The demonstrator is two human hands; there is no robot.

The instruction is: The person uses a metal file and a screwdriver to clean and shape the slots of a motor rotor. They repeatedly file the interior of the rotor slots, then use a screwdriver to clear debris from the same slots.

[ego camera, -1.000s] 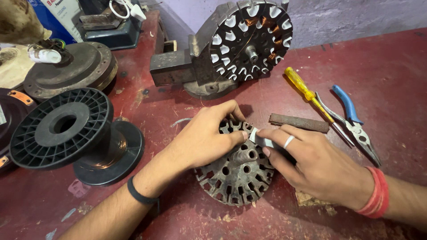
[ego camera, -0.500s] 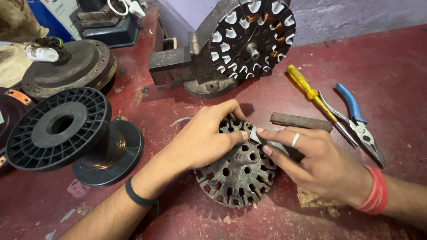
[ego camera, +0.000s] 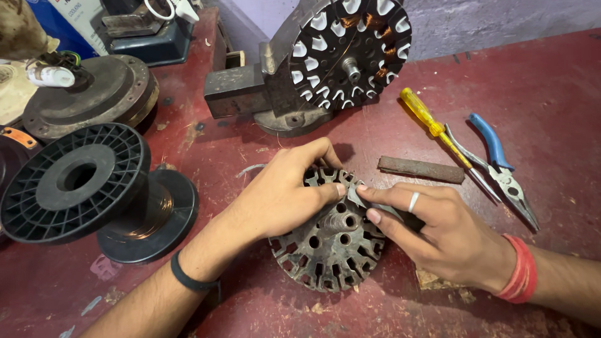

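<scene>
Pinching a thin grey strip (ego camera: 358,195) at the stator core (ego camera: 328,253) rim, both hands' fingers (ego camera: 335,189), bare tabletop (ego camera: 263,307) around.

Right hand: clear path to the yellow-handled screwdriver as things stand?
Probably yes. The screwdriver lies in the open on the table just beyond the right hand, nothing over it; only the flat metal bar lies between. The hand's fingertips are now pinching a small strip.

On the red workbench (ego camera: 551,94): two slotted round steel stator cores, one bare (ego camera: 328,250) near the front edge, one copper-wound (ego camera: 350,53) at the back; one black plastic spool (ego camera: 94,188); one yellow-handled screwdriver (ego camera: 432,125); one pair of blue-handled pliers (ego camera: 501,163); one flat rusty metal bar (ego camera: 419,169).
</scene>
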